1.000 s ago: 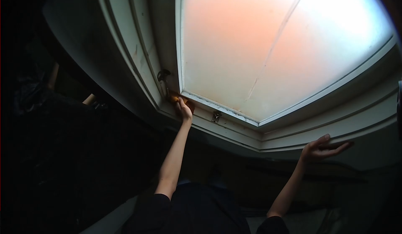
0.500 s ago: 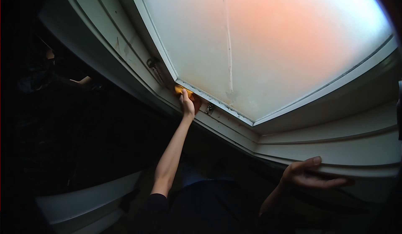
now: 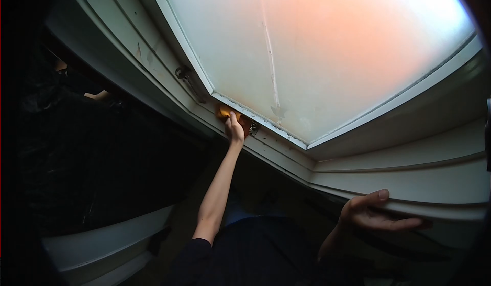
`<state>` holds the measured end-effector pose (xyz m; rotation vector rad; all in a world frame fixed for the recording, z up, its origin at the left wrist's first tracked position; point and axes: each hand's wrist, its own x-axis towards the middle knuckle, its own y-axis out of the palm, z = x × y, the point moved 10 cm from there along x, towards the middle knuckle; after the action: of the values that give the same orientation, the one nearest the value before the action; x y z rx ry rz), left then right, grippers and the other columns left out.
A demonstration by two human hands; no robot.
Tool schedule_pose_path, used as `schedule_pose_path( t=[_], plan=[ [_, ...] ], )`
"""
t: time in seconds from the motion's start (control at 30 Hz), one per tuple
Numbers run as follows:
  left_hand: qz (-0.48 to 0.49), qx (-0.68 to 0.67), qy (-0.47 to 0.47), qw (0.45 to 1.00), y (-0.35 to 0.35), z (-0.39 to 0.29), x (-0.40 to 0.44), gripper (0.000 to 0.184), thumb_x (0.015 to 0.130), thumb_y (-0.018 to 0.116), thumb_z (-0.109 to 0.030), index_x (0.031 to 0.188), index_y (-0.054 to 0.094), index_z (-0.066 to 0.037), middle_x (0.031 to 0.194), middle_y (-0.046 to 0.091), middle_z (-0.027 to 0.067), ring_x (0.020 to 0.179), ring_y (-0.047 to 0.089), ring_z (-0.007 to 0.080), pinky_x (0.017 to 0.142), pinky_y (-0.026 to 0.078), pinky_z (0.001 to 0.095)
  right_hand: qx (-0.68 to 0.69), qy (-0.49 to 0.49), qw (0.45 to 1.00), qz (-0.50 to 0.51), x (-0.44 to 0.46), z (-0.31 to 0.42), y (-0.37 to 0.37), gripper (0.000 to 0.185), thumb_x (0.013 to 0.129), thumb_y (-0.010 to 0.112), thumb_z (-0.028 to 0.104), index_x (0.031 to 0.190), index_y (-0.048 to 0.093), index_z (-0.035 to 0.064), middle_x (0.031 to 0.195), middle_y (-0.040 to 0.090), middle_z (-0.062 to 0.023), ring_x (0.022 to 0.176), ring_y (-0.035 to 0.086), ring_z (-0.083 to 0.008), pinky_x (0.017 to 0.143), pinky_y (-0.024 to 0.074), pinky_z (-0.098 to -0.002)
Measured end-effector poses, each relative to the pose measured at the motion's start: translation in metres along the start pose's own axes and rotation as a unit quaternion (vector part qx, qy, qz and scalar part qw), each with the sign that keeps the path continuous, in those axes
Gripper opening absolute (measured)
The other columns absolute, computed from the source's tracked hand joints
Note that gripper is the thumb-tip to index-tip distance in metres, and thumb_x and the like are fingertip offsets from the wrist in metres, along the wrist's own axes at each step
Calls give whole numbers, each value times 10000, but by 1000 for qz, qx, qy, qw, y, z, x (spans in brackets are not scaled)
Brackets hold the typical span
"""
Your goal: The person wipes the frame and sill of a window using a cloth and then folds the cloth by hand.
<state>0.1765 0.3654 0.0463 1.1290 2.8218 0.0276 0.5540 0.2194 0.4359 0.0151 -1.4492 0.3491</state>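
No readable lettering, numbers or signs anywhere.

Single head-worn view; looks forward, down; window [image 3: 317,61] near.

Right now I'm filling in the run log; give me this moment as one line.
left hand: holds orange-yellow item at frame | right hand: open, beside frame edge, contact unclear

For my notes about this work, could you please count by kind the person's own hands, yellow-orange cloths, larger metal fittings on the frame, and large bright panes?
Hands: 2 (left hand, right hand)
Yellow-orange cloth: 1, partly hidden
Metal fittings: 2 (long fitting, short fitting)
Bright pane: 1
Total: 6
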Motion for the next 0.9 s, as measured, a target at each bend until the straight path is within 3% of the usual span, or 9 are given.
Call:
schedule_pose_path(
  t=[0.07, 0.23, 0.3, 0.43, 0.5, 0.6, 0.67, 0.77, 0.9],
  plan=[
    [-14, 71, -6, 997, 3, -1, -14, 549, 1019, 346, -419, 869, 586, 50, 836, 603, 80, 790, 514, 175, 738, 417, 324, -10, -2, 1000, -1, 0, 0, 0, 736, 923, 511, 127, 1511, 69, 101, 1539, -1, -237, 1362, 249, -450, 1032, 404, -569],
    [80, 52, 156, 983, 19, -27, -48, 485, 1032, 328, -359, 1017, 604, 40, 966, 629, 101, 924, 571, 192, 839, 429, 302, -6, 7, 1000, -8, -1, 0, 0, 727, 924, 507, 129, 1509, 78, 93, 1539, 6, -242, 1370, 234, -454, 1039, 390, -581],
    [21, -159, -38, 986, 13, 13, -28, 520, 1023, 346, -388, 891, 607, 43, 835, 632, 115, 805, 570, 225, 734, 432, 344, -7, -2, 1000, -4, 0, 1, -1, 722, 927, 506, 134, 1509, 82, 92, 1539, 6, -243, 1373, 227, -455, 1040, 386, -586],
    [0, -1, 0, 1000, 0, 7, -31, 495, 1021, 364, -390, 810, 577, 3, 775, 577, 46, 755, 526, 160, 709, 424, 325, -9, -2, 1000, -6, 1, 3, 1, 716, 930, 502, 136, 1510, 85, 102, 1540, 10, -242, 1379, 217, -453, 1038, 387, -587],
    [94, -51, -47, 993, -4, 19, -25, 425, 1022, 365, -380, 984, 610, -35, 883, 602, 17, 821, 574, 132, 734, 449, 264, 4, -1, 1000, -3, 0, 1, 1, 714, 928, 497, 128, 1511, 84, 104, 1545, 4, -234, 1390, 196, -448, 1043, 377, -590],
    [-2, -226, -122, 966, -30, 47, -35, 379, 1014, 394, -375, 933, 599, -67, 816, 580, 1, 721, 546, 97, 630, 436, 244, -12, 0, 1000, -2, 2, 1, 0, 721, 924, 492, 114, 1511, 75, 107, 1548, -13, -230, 1399, 168, -451, 1056, 360, -585],
    [-73, -198, -74, 975, -28, 12, -89, 386, 1017, 387, -366, 905, 584, -53, 763, 566, 6, 699, 524, 105, 610, 417, 254, -19, -3, 1000, 1, 2, 1, 0, 727, 920, 489, 104, 1512, 67, 108, 1548, -23, -230, 1402, 151, -453, 1062, 353, -580],
    [104, 4, -9, 994, 18, -1, -140, 437, 1022, 366, -371, 897, 580, -11, 808, 558, 26, 712, 497, 129, 652, 399, 262, -16, -9, 1000, 12, 3, 4, 1, 738, 914, 483, 90, 1512, 51, 109, 1549, -36, -229, 1407, 128, -454, 1069, 346, -570],
    [103, -41, -53, 992, 75, 29, -122, 478, 1021, 347, -358, 922, 584, 44, 862, 595, 78, 796, 534, 170, 754, 421, 307, -19, -20, 999, 25, 3, -1, 0, 757, 900, 477, 74, 1512, 32, 99, 1549, -53, -230, 1413, 107, -452, 1079, 327, -572]
  ],
)
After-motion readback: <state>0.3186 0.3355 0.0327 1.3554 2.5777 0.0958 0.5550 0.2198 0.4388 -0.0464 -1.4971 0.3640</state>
